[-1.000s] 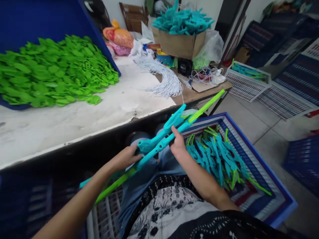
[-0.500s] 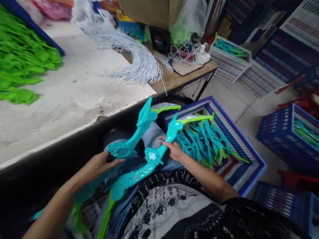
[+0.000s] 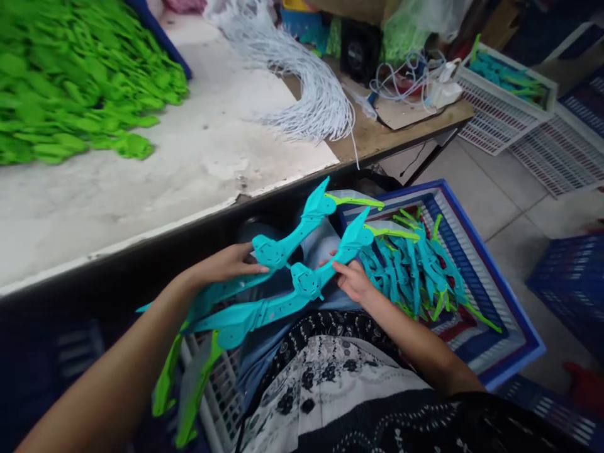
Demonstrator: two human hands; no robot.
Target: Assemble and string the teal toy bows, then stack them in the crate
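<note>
Two turquoise plastic toy bows with lime-green end pieces lie slantwise over my lap, side by side. My left hand (image 3: 231, 263) is closed on the farther toy bow (image 3: 289, 246) just left of its round middle, thumb on top and fingers partly hidden. Closed round the upper arm of the nearer toy bow (image 3: 271, 313) is my right hand (image 3: 355, 280), to the right of that bow's middle. Thin clear film shows along the green ends of both. Part of the farther bow's lower half is hidden by my left forearm and the nearer bow.
A blue-rimmed crate (image 3: 512, 327) with several similar bows stands at my right. On the worktable (image 3: 189, 189) lie a heap of green plastic parts (image 3: 85, 82) and a bundle of white cords (image 3: 321, 100). Another crate (image 3: 500, 119) of turquoise pieces is behind, on the right.
Both bows have tilted flatter, their lower ends lifting, and now lie nearly parallel. My left hand has closed on the farther bow. The view has swung left.
</note>
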